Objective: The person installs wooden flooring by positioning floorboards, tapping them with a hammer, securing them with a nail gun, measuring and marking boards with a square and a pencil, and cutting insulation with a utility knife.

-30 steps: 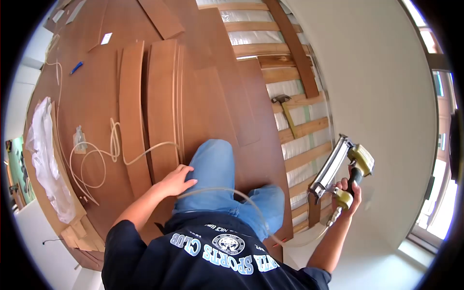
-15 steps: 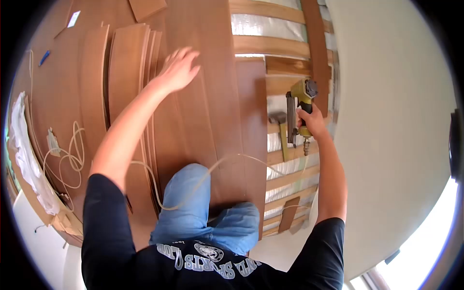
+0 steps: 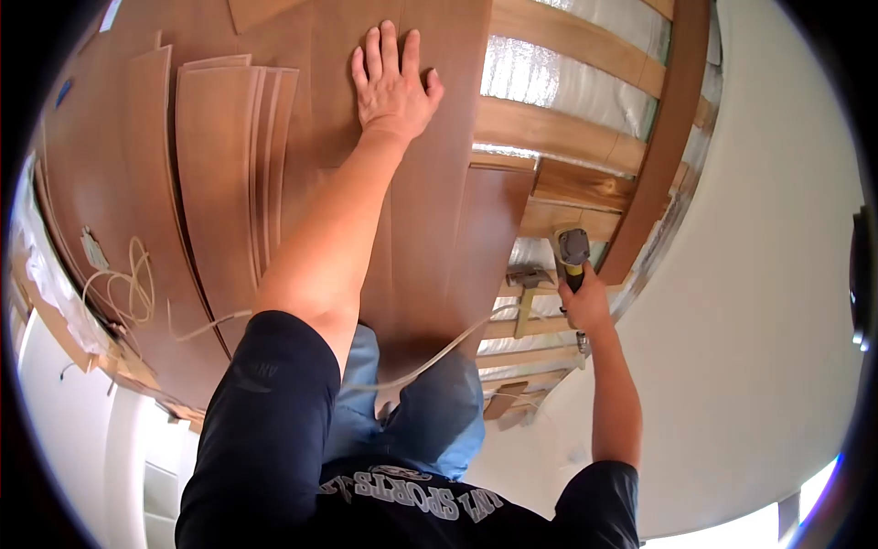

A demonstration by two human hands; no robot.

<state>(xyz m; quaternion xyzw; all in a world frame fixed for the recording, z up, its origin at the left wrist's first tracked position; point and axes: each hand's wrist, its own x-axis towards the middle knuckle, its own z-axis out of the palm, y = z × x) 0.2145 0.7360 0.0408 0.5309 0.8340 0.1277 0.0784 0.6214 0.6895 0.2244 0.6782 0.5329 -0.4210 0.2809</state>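
Your left hand [image 3: 391,82] has come down flat, fingers spread, on the smooth brown floorboard [image 3: 430,201]. Your right hand [image 3: 583,306] has moved lower, fingers wrapped around the yellow nail gun [image 3: 572,254], above pale wooden battens [image 3: 558,128].

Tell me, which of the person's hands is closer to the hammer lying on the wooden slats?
Right. The right hand, gripping the nail gun, is just beside the hammer; the left hand presses flat on a floorboard, far off.
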